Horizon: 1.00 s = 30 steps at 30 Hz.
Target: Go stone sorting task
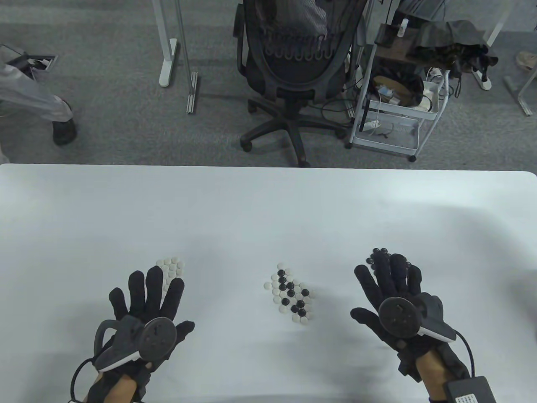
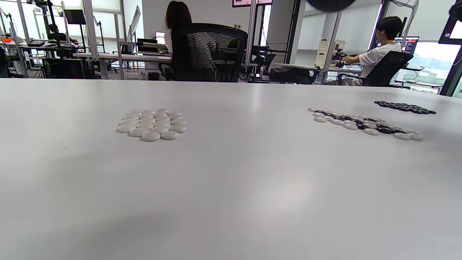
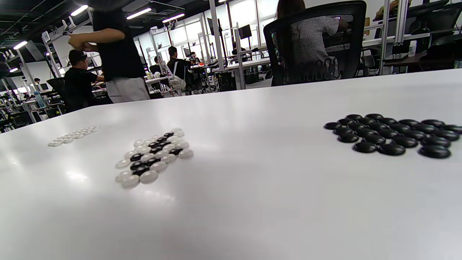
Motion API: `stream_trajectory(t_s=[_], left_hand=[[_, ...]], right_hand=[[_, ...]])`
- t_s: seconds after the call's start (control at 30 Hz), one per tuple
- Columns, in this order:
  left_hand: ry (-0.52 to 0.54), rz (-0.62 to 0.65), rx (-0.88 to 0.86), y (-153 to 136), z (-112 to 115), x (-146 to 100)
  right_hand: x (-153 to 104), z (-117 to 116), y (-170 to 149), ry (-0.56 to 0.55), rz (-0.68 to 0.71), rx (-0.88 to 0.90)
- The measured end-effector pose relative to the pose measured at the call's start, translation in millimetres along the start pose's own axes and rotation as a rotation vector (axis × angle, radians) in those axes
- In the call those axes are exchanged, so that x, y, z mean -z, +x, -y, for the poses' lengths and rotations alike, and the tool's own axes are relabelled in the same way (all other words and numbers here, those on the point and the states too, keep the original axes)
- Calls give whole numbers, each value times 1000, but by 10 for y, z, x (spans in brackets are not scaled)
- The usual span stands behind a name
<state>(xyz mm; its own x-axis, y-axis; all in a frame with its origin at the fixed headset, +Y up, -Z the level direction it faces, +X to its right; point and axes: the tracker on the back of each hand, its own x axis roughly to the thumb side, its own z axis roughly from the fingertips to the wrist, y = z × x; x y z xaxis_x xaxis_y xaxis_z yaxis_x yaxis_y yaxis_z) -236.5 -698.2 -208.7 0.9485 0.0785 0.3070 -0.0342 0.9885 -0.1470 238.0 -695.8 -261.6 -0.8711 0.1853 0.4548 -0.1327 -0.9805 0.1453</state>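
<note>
white table [image 1: 268, 201]: mixed pile [image 1: 291, 296] at centre; left of it white stones [image 1: 172, 265] under the spread left hand [image 1: 147, 310], right of it black stones [image 3: 393, 135] under the spread right hand [image 1: 394, 298], apparently guarding sorted groups.

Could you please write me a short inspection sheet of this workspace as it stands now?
Surface: white table, glossy.
Job's things: white stones grouped left; mixed pile centre, unsorted; black stones grouped right.
Clutter: nothing seen on the table.
Grippers: left hand and right hand spread flat, holding nothing.
Cables: leads trail from both gloves at the wrists.
Surroundings: office chair, wire cart, people at desks.
</note>
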Motion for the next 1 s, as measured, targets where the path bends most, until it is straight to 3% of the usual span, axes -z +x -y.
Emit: stream_trajectory(t_s=[0.37,0.57,0.77,0.9,1.0], left_hand=[[9,-32,13,-19,-18,-1],[56,-90,42,-110,-291,159],[-164,-173,-153,-192,-710,757],[-381,-182,-338,-40,-732,1224],[-480,-163,-358,177,-637,1578]], right_hand=[[-8,-21,42,24,15,-5],[-27,4,41,21,11,16],[-72,64,96,7,33,15],[-65,49,100,49,22,20],[-60,40,110,61,21,23]])
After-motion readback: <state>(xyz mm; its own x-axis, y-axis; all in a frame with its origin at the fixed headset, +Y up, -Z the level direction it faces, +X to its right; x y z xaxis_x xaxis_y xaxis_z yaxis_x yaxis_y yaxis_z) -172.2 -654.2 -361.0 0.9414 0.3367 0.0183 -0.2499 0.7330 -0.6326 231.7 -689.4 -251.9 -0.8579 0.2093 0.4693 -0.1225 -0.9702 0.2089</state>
